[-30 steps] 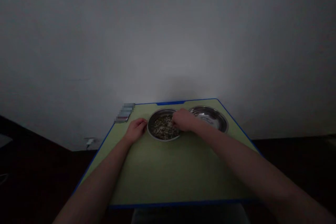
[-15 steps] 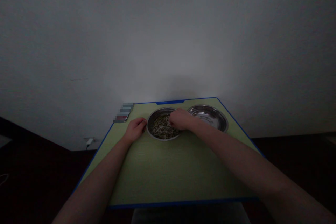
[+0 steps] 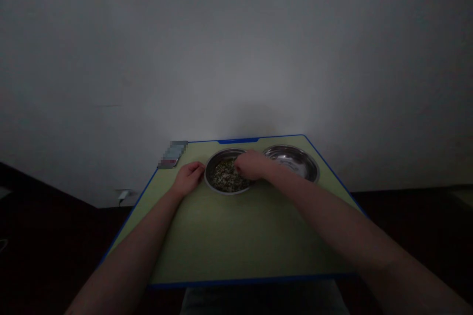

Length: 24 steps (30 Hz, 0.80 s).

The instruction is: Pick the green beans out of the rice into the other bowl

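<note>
A steel bowl full of small mixed grains sits at the far middle of a green table with a blue edge. My right hand reaches into the bowl from the right, fingers bunched in a pinch over the grains; whether anything is held between them is too small to see. My left hand rests on the table against the bowl's left rim, fingers curled. A second steel bowl stands just to the right and looks empty.
A small blurred card-like object lies at the table's far left corner. A pale wall rises straight behind the table. Dark floor lies on both sides, with a white plug or cable low on the left.
My right hand has shifted slightly left over the grains. My left hand stays at the bowl's rim. The view has tilted down a little.
</note>
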Tool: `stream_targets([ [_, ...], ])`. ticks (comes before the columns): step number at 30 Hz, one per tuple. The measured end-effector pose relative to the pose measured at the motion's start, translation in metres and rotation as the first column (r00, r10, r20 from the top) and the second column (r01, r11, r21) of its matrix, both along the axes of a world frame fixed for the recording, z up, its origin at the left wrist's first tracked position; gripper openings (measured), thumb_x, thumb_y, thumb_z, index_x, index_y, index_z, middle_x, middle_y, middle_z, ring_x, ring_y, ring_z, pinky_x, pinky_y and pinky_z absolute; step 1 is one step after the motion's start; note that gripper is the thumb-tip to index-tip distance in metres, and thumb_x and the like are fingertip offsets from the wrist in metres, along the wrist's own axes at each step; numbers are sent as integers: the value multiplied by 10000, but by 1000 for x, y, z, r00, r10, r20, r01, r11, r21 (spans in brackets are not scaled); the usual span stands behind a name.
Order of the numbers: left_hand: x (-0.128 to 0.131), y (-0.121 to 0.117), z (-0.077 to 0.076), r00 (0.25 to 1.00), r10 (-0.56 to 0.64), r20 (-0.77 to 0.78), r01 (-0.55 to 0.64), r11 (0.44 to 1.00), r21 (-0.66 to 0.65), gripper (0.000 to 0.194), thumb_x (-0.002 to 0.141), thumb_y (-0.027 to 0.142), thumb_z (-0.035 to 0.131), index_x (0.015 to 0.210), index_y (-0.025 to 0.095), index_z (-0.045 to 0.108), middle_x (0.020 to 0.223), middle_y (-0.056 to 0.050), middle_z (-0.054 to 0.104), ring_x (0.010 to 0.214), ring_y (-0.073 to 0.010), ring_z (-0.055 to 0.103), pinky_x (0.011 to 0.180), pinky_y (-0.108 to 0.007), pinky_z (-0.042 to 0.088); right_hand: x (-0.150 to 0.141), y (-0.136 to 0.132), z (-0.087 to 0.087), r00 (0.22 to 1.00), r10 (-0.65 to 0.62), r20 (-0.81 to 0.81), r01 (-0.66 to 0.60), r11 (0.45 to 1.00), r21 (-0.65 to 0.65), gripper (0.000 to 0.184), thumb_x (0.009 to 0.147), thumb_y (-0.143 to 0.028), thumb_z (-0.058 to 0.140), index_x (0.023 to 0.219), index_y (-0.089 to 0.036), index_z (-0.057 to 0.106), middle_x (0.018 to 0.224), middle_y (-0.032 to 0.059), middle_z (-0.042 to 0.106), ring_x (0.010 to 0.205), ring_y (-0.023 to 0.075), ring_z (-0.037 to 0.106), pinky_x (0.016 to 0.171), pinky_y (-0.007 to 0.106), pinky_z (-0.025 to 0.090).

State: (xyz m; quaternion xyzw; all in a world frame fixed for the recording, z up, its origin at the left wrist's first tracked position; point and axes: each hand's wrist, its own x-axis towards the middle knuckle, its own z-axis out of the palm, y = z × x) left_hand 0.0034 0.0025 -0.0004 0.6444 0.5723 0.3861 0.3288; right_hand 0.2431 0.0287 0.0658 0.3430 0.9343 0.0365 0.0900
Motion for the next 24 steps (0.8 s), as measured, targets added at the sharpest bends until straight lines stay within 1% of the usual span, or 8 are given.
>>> stream_targets([
  [4, 0, -1, 1, 1000, 5, -12, -5, 1000, 4, 269, 771, 390, 473, 642, 173, 566, 450, 53, 456, 426, -96, 414, 441, -213, 315, 8, -3, 9, 1000, 9, -20, -10, 1000, -14, 242, 756, -208, 507, 939, -170, 661, 1001, 126, 667, 885, 232, 603, 757, 313, 410],
  [8, 2, -3, 5, 999, 14, -35, -14, 1000, 8, 269, 769, 388, 474, 638, 173, 568, 457, 49, 468, 434, -99, 421, 446, -215, 322, 20, -6, 20, 997, -21, -67, 16, 997, -73, 240, 811, -239, 461, 949, -182, 648, 996, 98, 666, 871, 199, 590, 743, 273, 387],
  [12, 4, -3, 7, 999, 15, -38, -15, 1000, 6, 290, 774, 409, 468, 637, 172, 566, 454, 46, 466, 435, -103, 427, 440, -215, 315, 38, -9, 27, 981, -15, -195, -9, 992, -123, 241, 840, -232, 424, 952, -179, 630, 975, 76, 659, 837, 173, 573, 695, 249, 372],
  [15, 3, -2, 5, 999, 16, -41, -16, 1000, 3, 305, 781, 419, 463, 625, 174, 554, 453, 46, 463, 433, -103, 424, 437, -215, 314, 53, -13, 29, 950, -6, -313, -49, 985, -167, 238, 863, -235, 405, 962, -171, 611, 955, 68, 650, 824, 155, 556, 701, 239, 372],
  [17, 2, -2, 4, 999, 11, -42, -11, 1000, 11, 315, 788, 424, 456, 616, 176, 547, 454, 47, 459, 433, -101, 418, 438, -214, 315, 64, -17, 30, 929, -24, -369, -53, 979, -197, 242, 882, -244, 384, 952, -163, 601, 917, 63, 646, 801, 145, 546, 697, 233, 375],
  [21, 0, 0, 0, 999, 4, -46, -3, 1000, 25, 315, 792, 428, 450, 634, 178, 559, 456, 48, 460, 433, -104, 420, 439, -216, 317, 90, -27, 28, 897, -101, -430, 21, 982, -187, 273, 910, -259, 333, 929, -158, 586, 883, 59, 633, 788, 141, 537, 709, 235, 383],
  [24, -1, 1, -2, 999, 1, -34, 0, 1000, 27, 304, 787, 420, 451, 643, 178, 567, 461, 49, 462, 435, -104, 419, 446, -218, 322, 112, -29, 21, 872, -175, -456, 131, 983, -127, 277, 911, -253, 323, 937, -156, 581, 919, 72, 630, 830, 147, 540, 734, 240, 381],
])
